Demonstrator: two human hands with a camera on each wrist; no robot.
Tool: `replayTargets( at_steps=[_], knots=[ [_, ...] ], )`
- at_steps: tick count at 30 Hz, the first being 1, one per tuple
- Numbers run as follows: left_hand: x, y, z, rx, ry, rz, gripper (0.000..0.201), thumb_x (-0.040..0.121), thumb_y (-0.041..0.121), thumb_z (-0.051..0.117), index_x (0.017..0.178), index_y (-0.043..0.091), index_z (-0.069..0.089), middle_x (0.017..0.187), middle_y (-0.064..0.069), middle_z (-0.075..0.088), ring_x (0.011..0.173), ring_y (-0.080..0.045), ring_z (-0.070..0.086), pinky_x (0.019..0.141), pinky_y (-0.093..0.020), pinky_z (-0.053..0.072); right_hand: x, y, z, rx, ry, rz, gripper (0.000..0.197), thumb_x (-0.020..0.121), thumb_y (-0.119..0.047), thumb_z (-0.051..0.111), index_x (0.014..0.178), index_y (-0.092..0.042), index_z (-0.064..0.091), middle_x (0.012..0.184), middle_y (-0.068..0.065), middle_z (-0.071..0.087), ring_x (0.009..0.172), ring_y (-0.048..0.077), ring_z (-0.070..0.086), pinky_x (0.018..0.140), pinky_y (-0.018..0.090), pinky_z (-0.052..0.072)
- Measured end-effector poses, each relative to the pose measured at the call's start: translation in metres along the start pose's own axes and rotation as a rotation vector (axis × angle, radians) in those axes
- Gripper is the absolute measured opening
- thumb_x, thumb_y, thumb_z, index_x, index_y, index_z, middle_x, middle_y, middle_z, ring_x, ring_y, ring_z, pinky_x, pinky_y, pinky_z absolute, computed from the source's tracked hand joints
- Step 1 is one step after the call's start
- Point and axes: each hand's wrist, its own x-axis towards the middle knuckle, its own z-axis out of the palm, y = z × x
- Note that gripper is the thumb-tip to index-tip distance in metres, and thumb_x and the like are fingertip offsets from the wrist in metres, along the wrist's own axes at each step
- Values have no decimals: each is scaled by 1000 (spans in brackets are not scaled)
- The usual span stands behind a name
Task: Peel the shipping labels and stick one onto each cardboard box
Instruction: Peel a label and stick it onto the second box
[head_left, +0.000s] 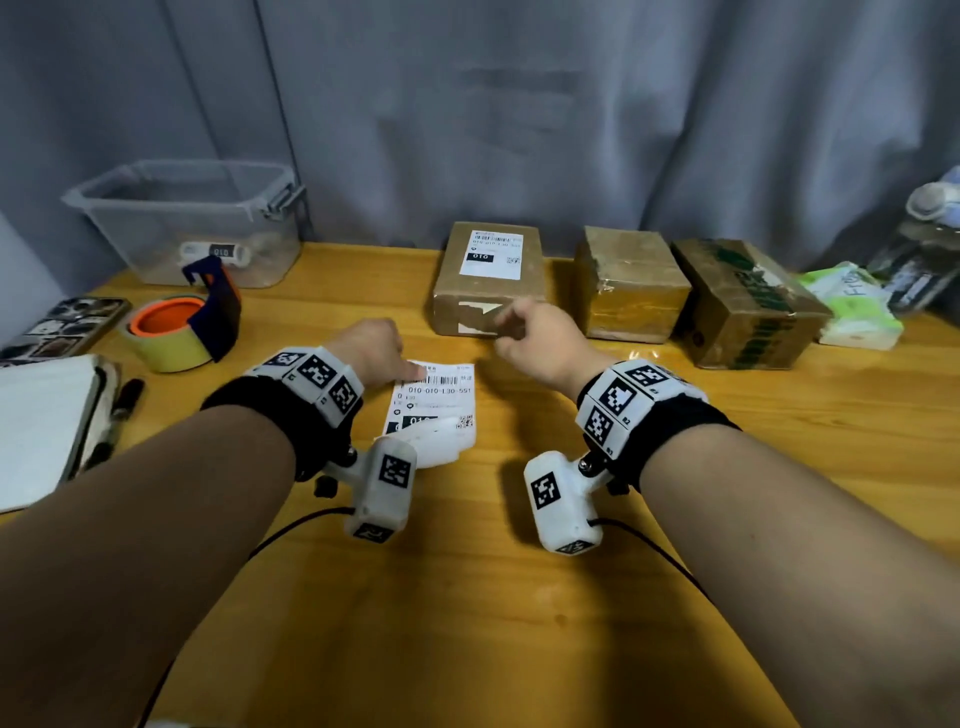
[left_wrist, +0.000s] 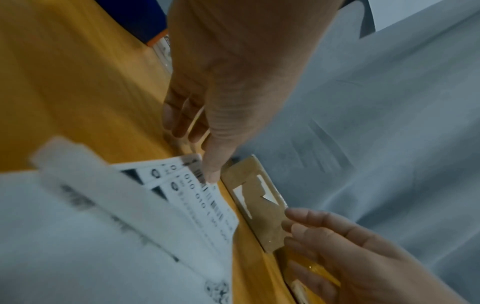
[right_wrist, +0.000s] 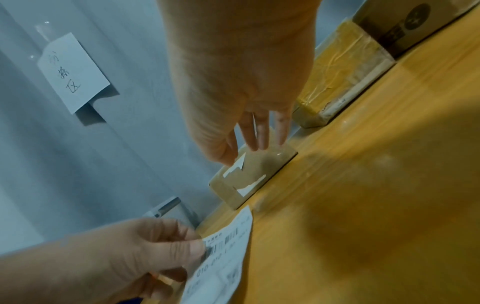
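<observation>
Here the left hand (head_left: 376, 348) holds the label sheet (head_left: 441, 397) on the table (head_left: 467, 597).

Clutter on a wooden desk (head_left: 467, 623) before a grey curtain (head_left: 519, 104).
Far left: clear bin (head_left: 182, 218), tape dispenser (head_left: 182, 327), phone (head_left: 62, 327), notebook (head_left: 41, 426); far right: tissue pack (head_left: 852, 306).

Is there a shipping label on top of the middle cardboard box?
No, the middle cardboard box shows only shiny tape on top; the one stuck shipping label sits on the leftmost box.
</observation>
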Motion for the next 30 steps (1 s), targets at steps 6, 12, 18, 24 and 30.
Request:
replayTargets(
  at_steps=[6, 12, 18, 24, 30],
  knots=[
    [-5, -5, 12, -180, 40, 64, 31, 80, 22, 71, 107, 11, 61, 100, -6, 64, 96, -22, 59, 85, -29, 47, -9, -4, 18, 124, -100, 138, 32, 87, -20, 63, 116, -7, 59, 101, 5, 56, 94, 19, 52, 79, 28, 43],
    [-5, -2, 13, -233, 262, 200, 14, 84, 14, 65, 73, 18, 59, 89, -3, 57, 79, -16, 53, 80, -28, 44, -8, -9, 33, 284, -137, 181, 44, 81, -13, 70, 121, -8, 53, 108, 9, 59, 90, 20, 54, 80, 33, 48],
    [-6, -8, -3, -287, 425, 254, 5, 91, 16, 55, 87, 14, 53, 75, 4, 54, 72, -15, 51, 67, -24, 39, -11, -5, 31, 425, -133, 219, 65, 76, -12, 75, 133, -11, 44, 123, 13, 60, 107, 24, 59, 92, 36, 49],
    [1, -17, -22, -431, 570, 206, 3, 92, 11, 53, 90, 10, 52, 68, -2, 57, 54, -10, 58, 58, -24, 44, -9, -3, 32, 364, -102, 209, 65, 78, -19, 73, 135, -15, 41, 116, 7, 56, 104, 23, 55, 90, 36, 48],
    [7, -12, -19, -751, 498, 142, 3, 93, 7, 51, 92, 7, 54, 83, -13, 64, 39, 6, 58, 44, -7, 47, -22, -15, 30, 159, 31, -104, 27, 83, -15, 67, 107, -20, 56, 105, 0, 48, 84, 11, 48, 76, 25, 41]
  ],
)
